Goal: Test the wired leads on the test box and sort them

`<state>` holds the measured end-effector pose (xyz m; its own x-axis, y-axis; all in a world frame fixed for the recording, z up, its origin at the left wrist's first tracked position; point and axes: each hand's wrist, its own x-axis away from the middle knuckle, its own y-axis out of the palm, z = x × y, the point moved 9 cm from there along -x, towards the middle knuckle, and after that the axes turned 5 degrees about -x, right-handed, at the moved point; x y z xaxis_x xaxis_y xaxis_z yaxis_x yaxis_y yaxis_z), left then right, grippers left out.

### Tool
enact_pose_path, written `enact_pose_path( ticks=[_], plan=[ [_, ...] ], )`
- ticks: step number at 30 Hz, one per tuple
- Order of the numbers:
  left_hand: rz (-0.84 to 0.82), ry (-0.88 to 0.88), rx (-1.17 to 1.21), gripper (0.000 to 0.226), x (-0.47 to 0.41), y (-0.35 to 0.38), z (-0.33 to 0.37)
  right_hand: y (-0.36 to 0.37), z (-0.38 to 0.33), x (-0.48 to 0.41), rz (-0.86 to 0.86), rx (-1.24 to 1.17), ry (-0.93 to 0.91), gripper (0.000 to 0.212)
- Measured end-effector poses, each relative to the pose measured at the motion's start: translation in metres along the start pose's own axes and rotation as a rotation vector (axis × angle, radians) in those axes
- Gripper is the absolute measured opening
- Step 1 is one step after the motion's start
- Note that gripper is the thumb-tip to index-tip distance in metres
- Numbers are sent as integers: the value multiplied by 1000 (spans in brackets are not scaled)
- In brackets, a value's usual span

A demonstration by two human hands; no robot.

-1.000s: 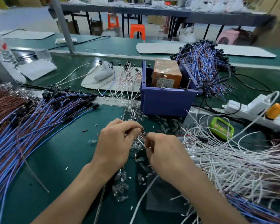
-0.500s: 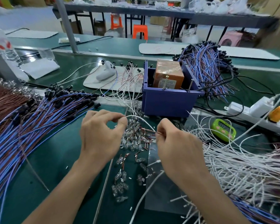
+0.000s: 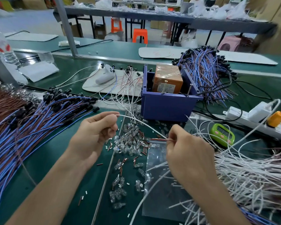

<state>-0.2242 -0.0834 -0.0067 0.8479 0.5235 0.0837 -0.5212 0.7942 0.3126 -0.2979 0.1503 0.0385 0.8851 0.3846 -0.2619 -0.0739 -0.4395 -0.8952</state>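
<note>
My left hand (image 3: 94, 135) pinches one end of a white wired lead (image 3: 141, 123) that arcs over to my right hand (image 3: 186, 153), which pinches its other end with red and brown strands showing. Both hands hover over a scatter of small clear bulbs (image 3: 130, 143) on the green table. Behind them stands the blue test box (image 3: 167, 104) holding an orange block (image 3: 167, 80), with two upright pins on its front rim. A big pile of blue and brown leads (image 3: 31, 124) lies at the left. A tangle of white leads (image 3: 243, 169) lies at the right.
Another bundle of blue leads (image 3: 206, 70) lies behind the box. A green timer (image 3: 222, 134) and a white power strip (image 3: 256, 119) with an orange plug sit at the right. A white pad (image 3: 112, 83) with a white device and a few leads lies behind left. A clear bag (image 3: 159, 189) lies under my right wrist.
My hands have drawn apart, from close together over the bulbs to stretching one white lead between them. The view has shifted slightly.
</note>
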Motion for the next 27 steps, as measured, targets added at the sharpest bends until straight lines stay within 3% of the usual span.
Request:
enact_pose_path(
  ticks=[2,5,7,9,14,27],
  plan=[
    [19,-9,-23,10,0,-2,0,9,2,0,-52,-46,-14,19],
    [2,38,-265,14,5,6,1,7,-2,-1,-5,-314,-85,20],
    [-73,74,-434,9,12,22,-1,4,-7,2,29,-465,-130,21],
    [-165,101,-522,6,19,40,-6,14,-14,6,-46,-547,-154,27],
    [-213,113,-518,13,23,54,-12,42,-25,11,-289,-734,-101,17],
    [-156,73,-480,25,21,40,-3,46,-8,6,-246,-791,40,27]
  ],
)
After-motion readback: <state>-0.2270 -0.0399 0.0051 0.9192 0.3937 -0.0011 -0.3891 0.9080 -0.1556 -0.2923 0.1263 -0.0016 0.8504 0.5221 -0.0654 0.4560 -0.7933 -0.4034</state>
